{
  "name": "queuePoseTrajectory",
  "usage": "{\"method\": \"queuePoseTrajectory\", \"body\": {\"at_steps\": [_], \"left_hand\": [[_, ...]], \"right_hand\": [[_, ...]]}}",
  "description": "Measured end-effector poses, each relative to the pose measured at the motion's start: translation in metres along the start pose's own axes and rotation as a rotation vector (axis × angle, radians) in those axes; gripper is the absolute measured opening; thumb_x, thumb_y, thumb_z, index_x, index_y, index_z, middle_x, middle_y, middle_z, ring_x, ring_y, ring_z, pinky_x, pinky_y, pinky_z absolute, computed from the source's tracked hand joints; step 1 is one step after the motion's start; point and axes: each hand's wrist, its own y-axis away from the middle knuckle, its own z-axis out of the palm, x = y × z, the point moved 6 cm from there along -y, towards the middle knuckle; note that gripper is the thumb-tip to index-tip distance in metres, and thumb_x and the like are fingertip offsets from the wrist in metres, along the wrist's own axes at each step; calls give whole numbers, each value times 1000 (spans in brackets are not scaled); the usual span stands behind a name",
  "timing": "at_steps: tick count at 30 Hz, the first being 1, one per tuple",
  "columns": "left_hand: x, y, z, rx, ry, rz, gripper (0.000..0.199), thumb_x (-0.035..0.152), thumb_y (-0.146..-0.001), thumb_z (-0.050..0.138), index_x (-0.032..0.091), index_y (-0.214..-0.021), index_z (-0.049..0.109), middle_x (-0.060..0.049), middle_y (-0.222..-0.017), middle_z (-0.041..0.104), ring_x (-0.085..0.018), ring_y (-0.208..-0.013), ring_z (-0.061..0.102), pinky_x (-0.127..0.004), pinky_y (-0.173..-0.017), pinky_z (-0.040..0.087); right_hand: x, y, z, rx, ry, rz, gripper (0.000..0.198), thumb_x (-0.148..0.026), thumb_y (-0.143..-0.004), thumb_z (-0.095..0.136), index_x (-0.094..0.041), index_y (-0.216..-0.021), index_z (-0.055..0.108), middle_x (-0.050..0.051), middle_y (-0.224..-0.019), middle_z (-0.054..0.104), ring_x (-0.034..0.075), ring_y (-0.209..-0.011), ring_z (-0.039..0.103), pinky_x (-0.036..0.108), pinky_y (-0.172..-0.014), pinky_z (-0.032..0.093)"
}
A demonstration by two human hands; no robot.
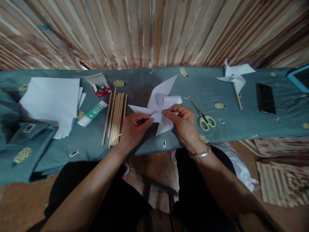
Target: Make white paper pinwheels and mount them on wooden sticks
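Observation:
A white paper pinwheel (161, 101) with folded blades is held over the middle of the cloth-covered table. My left hand (136, 127) pinches its left blade between thumb and fingers. On the right side, my right hand (182, 120) presses thumb and fingers together on the paper near its centre. No stick shows on this pinwheel. Just left of my left hand lies a bundle of wooden sticks (117, 117). Scissors with green handles (206, 122) rest beside my right hand.
At the left are a stack of white paper (51, 96), a glue tube (93, 113) and an open red box of metal pins (100, 86). To the right lie a pinwheel on a stick (235, 76), a phone (266, 98) and a blue-edged device (300, 79). A curtain (145, 35) hangs behind.

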Motion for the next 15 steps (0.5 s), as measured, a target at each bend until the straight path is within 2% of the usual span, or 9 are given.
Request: {"method": "queuePoseTrajectory", "body": {"at_steps": [4, 7, 9, 10, 12, 15], "left_hand": [[10, 3, -6, -46, 115, 16, 33, 39, -73, 81, 21, -101, 75, -6, -103, 76, -20, -88, 71, -32, -79, 56], [17, -2, -34, 66, 229, 83, 49, 40, -75, 81, 31, -120, 65, -4, -128, 68, -23, -111, 68, -35, -93, 55], [20, -8, -56, 179, 284, 137, 51, 40, -75, 82, 36, -122, 63, 0, -133, 66, -23, -130, 58, -38, -108, 47], [21, -11, -61, 179, 271, 139, 52, 40, -74, 83, 35, -121, 63, 0, -133, 66, -24, -134, 54, -39, -111, 44], [22, -16, -59, 69, 197, 97, 59, 40, -68, 86, 30, -123, 64, -3, -130, 68, -27, -133, 55, -44, -112, 43], [22, -18, -36, -156, 128, 14, 75, 35, -57, 92, 22, -125, 64, -9, -118, 73, -30, -120, 64, -45, -105, 49]], "right_hand": [[-6, -4, -8, 51, -38, -24, 16, -26, -61, 81, -22, -65, 66, -5, -64, 63, 10, -57, 52, 25, -56, 43], [-9, -6, -16, 68, -50, -37, 16, -25, -60, 81, -22, -64, 66, -6, -62, 64, 9, -54, 51, 25, -54, 42], [-12, -6, -19, 41, -12, -56, 16, -24, -59, 82, -22, -63, 67, -5, -62, 64, 10, -55, 51, 25, -53, 40], [-13, -6, -19, 15, 20, -69, 15, -24, -59, 82, -22, -63, 67, -5, -62, 64, 10, -55, 51, 24, -53, 40], [-16, -3, -17, -50, 95, -94, 14, -24, -60, 81, -22, -64, 68, -5, -64, 65, 10, -57, 51, 25, -53, 39], [-19, 3, -12, -130, 182, -117, 11, -24, -63, 79, -22, -66, 69, -4, -66, 66, 11, -58, 52, 25, -54, 39]]}}
